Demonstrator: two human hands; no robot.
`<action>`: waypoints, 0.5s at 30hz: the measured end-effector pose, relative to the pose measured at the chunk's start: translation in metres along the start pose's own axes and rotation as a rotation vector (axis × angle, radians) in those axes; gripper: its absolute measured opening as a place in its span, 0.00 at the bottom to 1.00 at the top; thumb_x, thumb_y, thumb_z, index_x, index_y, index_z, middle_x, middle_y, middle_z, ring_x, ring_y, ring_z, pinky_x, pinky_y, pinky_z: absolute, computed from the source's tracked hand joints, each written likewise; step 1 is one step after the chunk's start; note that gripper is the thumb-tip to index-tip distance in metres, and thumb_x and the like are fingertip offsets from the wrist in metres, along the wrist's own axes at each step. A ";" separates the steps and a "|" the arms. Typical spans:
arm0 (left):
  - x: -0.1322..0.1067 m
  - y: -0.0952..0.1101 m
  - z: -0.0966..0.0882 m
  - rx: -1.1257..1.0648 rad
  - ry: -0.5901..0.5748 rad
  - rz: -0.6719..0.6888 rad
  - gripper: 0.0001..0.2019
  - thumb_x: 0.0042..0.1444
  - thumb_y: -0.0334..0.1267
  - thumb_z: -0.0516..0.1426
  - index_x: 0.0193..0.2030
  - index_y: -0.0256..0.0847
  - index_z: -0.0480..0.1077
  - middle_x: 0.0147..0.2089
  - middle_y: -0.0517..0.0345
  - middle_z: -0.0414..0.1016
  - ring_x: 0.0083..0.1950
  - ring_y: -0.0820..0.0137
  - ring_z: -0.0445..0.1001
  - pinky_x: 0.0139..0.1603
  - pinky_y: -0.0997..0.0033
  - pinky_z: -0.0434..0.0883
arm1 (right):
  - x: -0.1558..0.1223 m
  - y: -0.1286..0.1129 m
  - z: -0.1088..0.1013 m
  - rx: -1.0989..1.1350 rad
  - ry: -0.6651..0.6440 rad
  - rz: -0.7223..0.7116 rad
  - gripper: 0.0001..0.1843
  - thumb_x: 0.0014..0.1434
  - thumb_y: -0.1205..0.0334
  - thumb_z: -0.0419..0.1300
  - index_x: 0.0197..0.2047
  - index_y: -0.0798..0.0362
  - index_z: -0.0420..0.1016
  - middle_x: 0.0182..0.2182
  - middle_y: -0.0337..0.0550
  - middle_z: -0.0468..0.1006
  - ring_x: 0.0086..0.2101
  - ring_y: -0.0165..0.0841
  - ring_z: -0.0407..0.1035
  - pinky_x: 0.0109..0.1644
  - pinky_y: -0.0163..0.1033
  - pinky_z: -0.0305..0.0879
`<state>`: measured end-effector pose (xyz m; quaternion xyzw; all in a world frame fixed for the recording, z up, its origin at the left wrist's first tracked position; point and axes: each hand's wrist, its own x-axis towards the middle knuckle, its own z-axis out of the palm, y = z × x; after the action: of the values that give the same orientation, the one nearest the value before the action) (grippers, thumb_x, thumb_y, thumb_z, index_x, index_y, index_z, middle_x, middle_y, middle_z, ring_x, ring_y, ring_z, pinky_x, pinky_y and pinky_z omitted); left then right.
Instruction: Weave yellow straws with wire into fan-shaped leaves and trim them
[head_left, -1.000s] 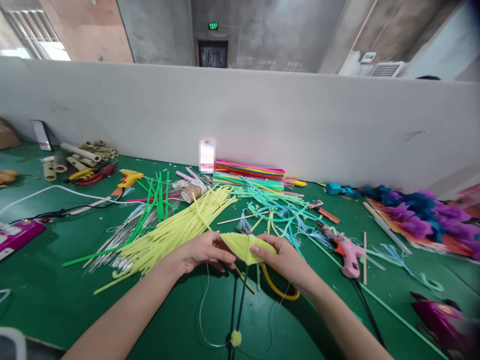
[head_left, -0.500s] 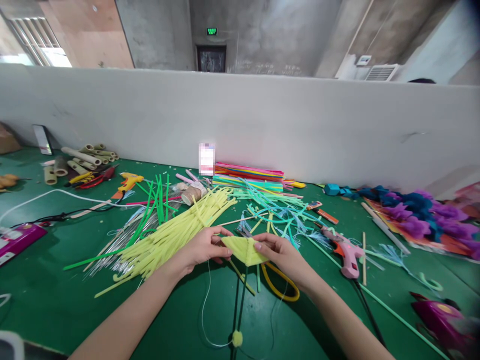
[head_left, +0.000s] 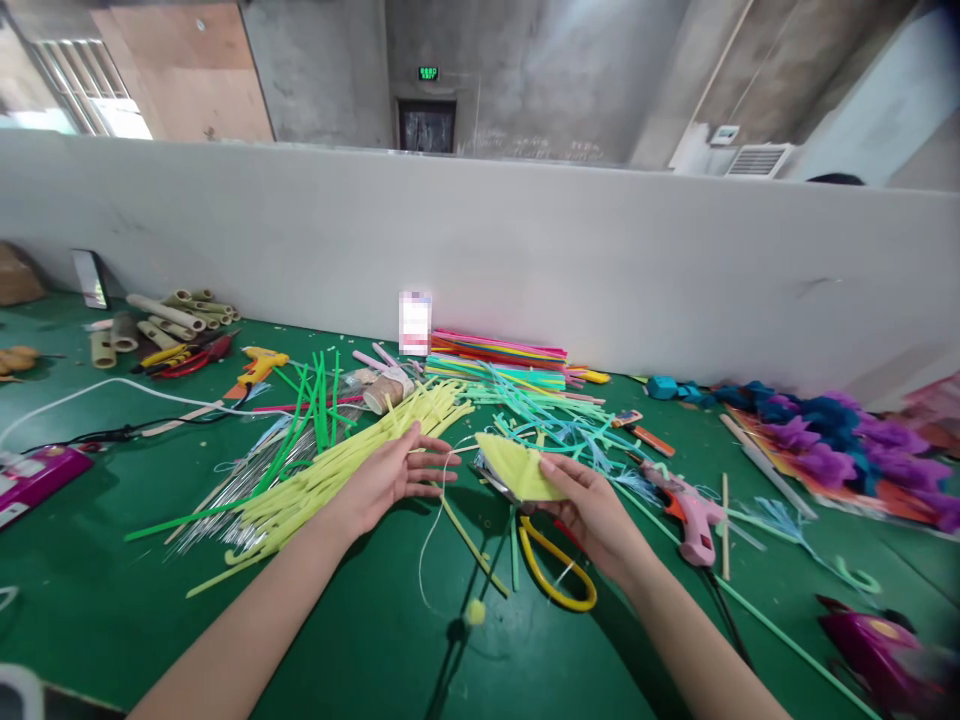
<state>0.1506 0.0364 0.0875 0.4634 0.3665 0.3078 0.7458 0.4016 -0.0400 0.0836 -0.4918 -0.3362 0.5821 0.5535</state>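
Note:
A yellow leaf-shaped piece made of fuzzy pipe cleaners is pinched between the thumb and fingers of my right hand. My left hand is off it, fingers spread and pointing right, over the edge of the yellow pipe cleaner bundle. A thin white thread loops down by the left fingertips; whether they touch it I cannot tell. Low in front, a small yellow fuzzy ball appears at the thread's lower end. Scissors with yellow handles lie below my right hand, partly covered by the leaf-shaped piece.
Behind are colourful pipe cleaner bundles and a propped phone. A pink glue gun lies at right, a yellow one at left near bamboo tubes. Purple flowers sit far right, before a white partition.
My left hand has let go of the yellow piece and opened, moving slightly left. My right hand has tilted the piece and shifted it right. The small ball has risen in view.

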 end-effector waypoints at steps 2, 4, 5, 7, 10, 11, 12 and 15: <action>0.002 -0.002 0.000 0.037 -0.052 0.004 0.21 0.57 0.54 0.54 0.46 0.37 0.70 0.50 0.43 0.76 0.45 0.63 0.77 0.42 0.66 0.73 | 0.002 -0.002 -0.002 0.098 0.074 -0.020 0.14 0.50 0.55 0.69 0.39 0.52 0.78 0.34 0.39 0.80 0.28 0.27 0.73 0.33 0.30 0.72; 0.002 -0.006 0.004 0.123 -0.147 0.001 0.19 0.54 0.50 0.60 0.45 0.37 0.71 0.48 0.44 0.77 0.42 0.65 0.77 0.40 0.68 0.73 | 0.002 -0.003 -0.002 0.163 0.119 -0.040 0.14 0.49 0.56 0.69 0.38 0.51 0.78 0.34 0.38 0.80 0.28 0.26 0.73 0.32 0.29 0.72; 0.002 -0.010 0.007 0.160 -0.196 -0.004 0.19 0.51 0.49 0.62 0.44 0.36 0.72 0.47 0.45 0.77 0.40 0.66 0.77 0.39 0.69 0.73 | 0.002 -0.003 -0.001 0.183 0.125 -0.045 0.13 0.49 0.56 0.69 0.38 0.51 0.78 0.34 0.38 0.80 0.28 0.26 0.72 0.32 0.29 0.73; 0.002 -0.016 0.015 0.195 -0.267 -0.013 0.18 0.49 0.48 0.64 0.41 0.35 0.74 0.42 0.46 0.78 0.37 0.68 0.77 0.37 0.71 0.72 | 0.001 -0.002 0.003 0.207 0.121 -0.044 0.13 0.49 0.56 0.69 0.38 0.51 0.78 0.33 0.38 0.80 0.27 0.26 0.72 0.32 0.30 0.73; 0.000 -0.025 0.024 0.192 -0.348 -0.047 0.19 0.50 0.50 0.62 0.38 0.34 0.76 0.38 0.46 0.79 0.32 0.71 0.75 0.32 0.74 0.69 | -0.002 0.001 0.011 0.219 0.101 -0.038 0.13 0.48 0.56 0.70 0.37 0.51 0.77 0.33 0.37 0.80 0.28 0.26 0.73 0.33 0.29 0.73; -0.001 -0.026 0.027 0.194 -0.372 -0.059 0.19 0.50 0.51 0.62 0.37 0.34 0.77 0.36 0.46 0.80 0.31 0.72 0.75 0.31 0.75 0.67 | -0.003 0.002 0.013 0.209 0.089 -0.039 0.13 0.49 0.56 0.69 0.37 0.51 0.77 0.34 0.38 0.80 0.29 0.26 0.73 0.33 0.30 0.73; -0.002 -0.027 0.028 0.196 -0.393 -0.069 0.20 0.51 0.52 0.61 0.37 0.33 0.77 0.35 0.46 0.80 0.29 0.73 0.74 0.29 0.76 0.66 | -0.004 0.003 0.015 0.191 0.074 -0.043 0.14 0.49 0.55 0.69 0.38 0.51 0.77 0.34 0.39 0.80 0.30 0.28 0.74 0.34 0.31 0.73; -0.003 -0.028 0.030 0.202 -0.420 -0.077 0.19 0.50 0.51 0.62 0.36 0.33 0.78 0.30 0.48 0.79 0.23 0.76 0.69 0.25 0.77 0.63 | -0.006 0.007 0.019 0.137 0.034 -0.049 0.16 0.49 0.53 0.68 0.40 0.51 0.76 0.36 0.41 0.80 0.33 0.32 0.75 0.35 0.34 0.73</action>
<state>0.1775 0.0092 0.0722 0.5752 0.2494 0.1378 0.7668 0.3811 -0.0442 0.0841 -0.4540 -0.2982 0.5817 0.6055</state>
